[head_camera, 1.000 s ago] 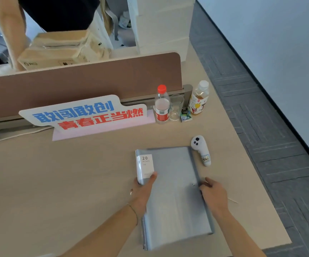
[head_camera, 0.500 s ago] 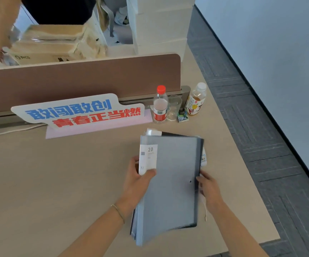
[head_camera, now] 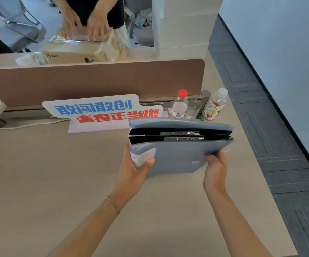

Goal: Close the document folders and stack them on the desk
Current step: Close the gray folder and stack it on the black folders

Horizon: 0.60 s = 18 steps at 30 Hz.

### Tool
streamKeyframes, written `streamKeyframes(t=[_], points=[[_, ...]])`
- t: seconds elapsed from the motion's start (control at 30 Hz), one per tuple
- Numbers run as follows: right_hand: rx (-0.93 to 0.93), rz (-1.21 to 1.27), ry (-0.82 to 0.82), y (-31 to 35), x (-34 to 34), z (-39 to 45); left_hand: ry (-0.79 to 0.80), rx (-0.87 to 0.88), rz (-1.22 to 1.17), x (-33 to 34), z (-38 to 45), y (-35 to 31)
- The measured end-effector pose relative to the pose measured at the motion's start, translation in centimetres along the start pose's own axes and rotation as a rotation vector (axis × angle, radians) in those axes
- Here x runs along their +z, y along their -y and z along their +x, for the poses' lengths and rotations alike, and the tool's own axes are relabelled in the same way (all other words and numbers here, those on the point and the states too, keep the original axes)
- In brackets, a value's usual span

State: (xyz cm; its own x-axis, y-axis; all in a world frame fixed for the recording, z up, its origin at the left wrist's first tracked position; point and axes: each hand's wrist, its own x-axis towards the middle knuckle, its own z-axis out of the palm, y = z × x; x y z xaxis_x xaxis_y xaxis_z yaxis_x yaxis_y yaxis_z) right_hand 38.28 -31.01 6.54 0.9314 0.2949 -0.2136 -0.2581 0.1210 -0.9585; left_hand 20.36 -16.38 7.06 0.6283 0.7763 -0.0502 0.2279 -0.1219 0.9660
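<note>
Grey-blue plastic document folders [head_camera: 177, 154], qty appears 2, held together as one bundle off the desk [head_camera: 57, 182], just in front of the slogan sign [head_camera: 101, 110]. Far edges face up toward camera; two metal clip bars visible inside black interiors, so covers look closed or nearly so.

Step in hand (judged): folders closed and gathered; bundle being squared up before stacking. Not yet laid down.

Next move (judged): lower bundle flat onto bare desk in front of sign, edges aligned, spines same way. Keep clear of the red-cap bottle [head_camera: 179, 106] and tea bottle [head_camera: 214, 106], both just right of sign and close behind the bundle.

Left hand [head_camera: 133, 169]: palm under near-left corner, thumb clamped over white label; fingers wrapped beneath, mostly hidden. Grasping bundle. Forearm runs diagonally from lower left, thin bracelet at wrist.

Right hand [head_camera: 214, 164]: pinching near-right edge, fingers [head_camera: 212, 157] curled over top cover, thumb not visible. Grasping bundle. Forearm comes up from lower right.

Misc: second person's hands on a box beyond the partition behind sign; not involved.
</note>
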Motion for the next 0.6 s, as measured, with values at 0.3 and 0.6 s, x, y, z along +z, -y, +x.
streamKeyframes(t=[0.3,0.6], points=[[-0.018,-0.176,0.079,-2.8,-0.9,-1.7,0.086,-0.128,0.067,-0.1,0.9,3.6],[0.181,-0.364,0.127,-2.2,1.6,1.6,-0.099,-0.383,-0.204,1.0,5.8,-0.8]])
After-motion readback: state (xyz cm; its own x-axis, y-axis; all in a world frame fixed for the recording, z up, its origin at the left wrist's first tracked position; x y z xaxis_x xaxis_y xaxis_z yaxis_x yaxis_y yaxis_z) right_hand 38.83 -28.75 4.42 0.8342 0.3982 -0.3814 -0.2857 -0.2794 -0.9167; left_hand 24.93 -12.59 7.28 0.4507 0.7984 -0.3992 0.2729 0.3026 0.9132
